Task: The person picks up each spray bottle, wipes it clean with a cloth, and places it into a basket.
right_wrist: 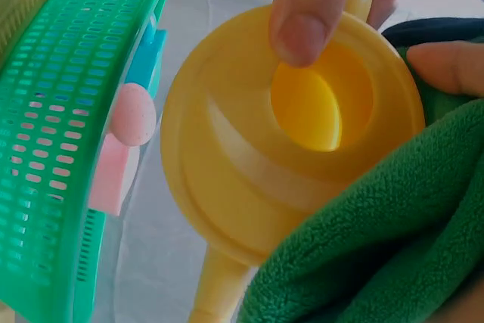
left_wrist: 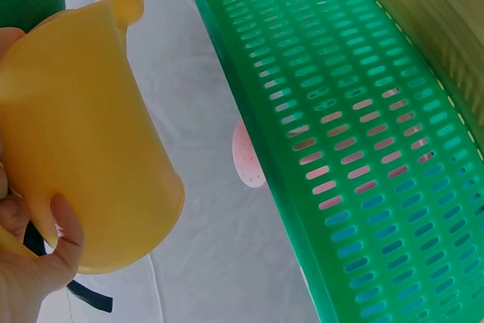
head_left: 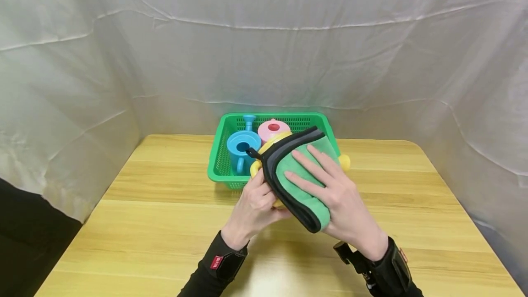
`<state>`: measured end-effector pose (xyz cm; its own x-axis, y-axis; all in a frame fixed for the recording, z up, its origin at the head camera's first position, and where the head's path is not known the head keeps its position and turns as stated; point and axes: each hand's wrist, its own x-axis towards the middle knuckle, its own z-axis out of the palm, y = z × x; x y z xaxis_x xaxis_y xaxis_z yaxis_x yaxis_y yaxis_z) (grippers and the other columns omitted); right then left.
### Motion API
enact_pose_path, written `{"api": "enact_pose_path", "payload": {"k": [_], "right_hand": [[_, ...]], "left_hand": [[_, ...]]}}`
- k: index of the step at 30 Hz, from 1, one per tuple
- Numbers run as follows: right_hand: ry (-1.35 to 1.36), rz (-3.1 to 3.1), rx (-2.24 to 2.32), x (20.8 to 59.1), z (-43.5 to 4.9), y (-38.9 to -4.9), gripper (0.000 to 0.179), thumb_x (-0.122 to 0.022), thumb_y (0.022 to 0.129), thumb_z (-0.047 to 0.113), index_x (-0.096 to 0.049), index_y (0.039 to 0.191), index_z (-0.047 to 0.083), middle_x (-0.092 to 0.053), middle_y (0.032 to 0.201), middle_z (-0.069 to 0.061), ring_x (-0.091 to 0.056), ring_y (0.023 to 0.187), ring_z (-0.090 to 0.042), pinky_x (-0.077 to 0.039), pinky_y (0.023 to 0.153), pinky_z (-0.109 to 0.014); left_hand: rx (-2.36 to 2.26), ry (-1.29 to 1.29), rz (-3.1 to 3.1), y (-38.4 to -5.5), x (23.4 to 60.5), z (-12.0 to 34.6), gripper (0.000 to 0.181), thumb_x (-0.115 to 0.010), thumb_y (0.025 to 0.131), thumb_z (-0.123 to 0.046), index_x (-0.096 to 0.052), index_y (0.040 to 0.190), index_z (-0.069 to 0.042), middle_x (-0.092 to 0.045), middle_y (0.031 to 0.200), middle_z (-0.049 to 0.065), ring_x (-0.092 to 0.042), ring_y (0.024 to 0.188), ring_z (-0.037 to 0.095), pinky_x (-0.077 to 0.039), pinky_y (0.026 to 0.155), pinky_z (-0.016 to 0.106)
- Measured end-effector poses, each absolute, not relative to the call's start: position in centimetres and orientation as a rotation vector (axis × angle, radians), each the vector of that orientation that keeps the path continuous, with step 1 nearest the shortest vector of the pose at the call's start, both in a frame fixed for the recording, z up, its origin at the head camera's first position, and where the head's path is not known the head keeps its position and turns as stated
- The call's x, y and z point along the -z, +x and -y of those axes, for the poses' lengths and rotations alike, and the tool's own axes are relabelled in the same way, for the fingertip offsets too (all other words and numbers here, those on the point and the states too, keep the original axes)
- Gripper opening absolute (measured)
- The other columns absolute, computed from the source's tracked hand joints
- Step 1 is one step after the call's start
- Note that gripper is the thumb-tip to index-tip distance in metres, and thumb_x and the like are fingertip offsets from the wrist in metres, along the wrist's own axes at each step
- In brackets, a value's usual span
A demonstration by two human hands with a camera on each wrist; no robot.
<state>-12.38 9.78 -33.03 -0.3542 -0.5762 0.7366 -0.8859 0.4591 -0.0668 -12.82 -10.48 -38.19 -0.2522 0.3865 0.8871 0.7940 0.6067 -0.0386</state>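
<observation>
My left hand (head_left: pixel 257 203) grips a yellow watering can (left_wrist: pixel 83 134) by its handle, its thumb lying at the can's top opening in the right wrist view. A green plush cloth (head_left: pixel 303 173) with a black border and a small loop drapes over the can. Spread over this cloth, the fingers of my right hand (head_left: pixel 336 191) lie straight and press it against the can's side; the right thumb is hidden. The can is tilted above the table, in front of the basket, with its spout pointing right in the head view.
Behind the hands stands a green perforated basket (head_left: pixel 216 148) on the wooden table (head_left: pixel 156 223). Inside are a blue watering can (head_left: pixel 233 142) and a pink watering can (head_left: pixel 263 128). A pale cloth curtain (head_left: pixel 264 63) hangs around the back and sides.
</observation>
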Motion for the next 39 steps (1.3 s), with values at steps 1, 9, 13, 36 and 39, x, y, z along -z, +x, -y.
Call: {"api": "enact_pose_path", "payload": {"k": [1, 9, 13, 36, 39], "right_hand": [[1.186, 2.084, -0.618, 33.0, -9.7, -12.4, 0.044, -0.055, 0.101, 0.044, -0.066, 0.133, 0.016, -0.053, 0.150, -0.015, -0.041, 0.145, -0.040, -0.033, 0.121, -0.047], [1.060, 2.200, -0.825, 33.4, -9.8, -13.3, 0.074, -0.061, 0.070, -0.012, -0.060, 0.139, 0.015, -0.050, 0.153, -0.014, -0.044, 0.143, -0.041, -0.055, 0.094, -0.056], [1.175, 2.174, -0.727, 33.3, -9.8, -13.0, 0.039, -0.058, 0.100, 0.025, -0.062, 0.137, 0.015, -0.049, 0.154, -0.015, -0.038, 0.147, -0.040, -0.037, 0.118, -0.052], [1.216, 2.396, -0.764, 31.2, -10.3, -13.9, 0.075, -0.066, 0.078, -0.013, -0.054, 0.146, 0.017, -0.039, 0.161, -0.012, -0.035, 0.149, -0.041, -0.045, 0.107, -0.060], [1.292, 2.382, -0.714, 31.4, -11.2, -13.2, 0.076, -0.072, 0.079, -0.008, -0.053, 0.147, 0.020, -0.037, 0.162, -0.010, -0.032, 0.151, -0.040, -0.041, 0.108, -0.064]], "left_hand": [[0.525, -0.952, 1.858, -12.8, 38.2, 10.4, 0.051, -0.099, 0.055, -0.033, -0.074, 0.092, -0.008, -0.074, 0.103, 0.003, -0.062, 0.107, 0.022, -0.053, 0.096, 0.032], [0.494, -0.905, 1.855, -13.3, 38.1, 10.5, 0.043, -0.089, 0.064, -0.025, -0.048, 0.062, -0.012, -0.049, 0.063, -0.004, -0.049, 0.074, 0.016, -0.040, 0.066, 0.023], [0.519, -0.913, 1.868, -13.3, 38.1, 10.9, 0.035, -0.094, 0.061, -0.026, -0.067, 0.077, -0.010, -0.067, 0.078, -0.002, -0.056, 0.085, 0.019, -0.047, 0.075, 0.025], [0.463, -0.982, 1.816, -13.4, 38.0, 11.0, 0.050, -0.092, 0.061, -0.029, -0.044, 0.060, -0.013, -0.045, 0.059, -0.004, -0.049, 0.074, 0.016, -0.041, 0.069, 0.025], [0.484, -0.988, 1.817, -13.6, 38.0, 11.1, 0.048, -0.093, 0.061, -0.028, -0.048, 0.061, -0.013, -0.050, 0.060, -0.004, -0.051, 0.077, 0.016, -0.043, 0.070, 0.024]]}}
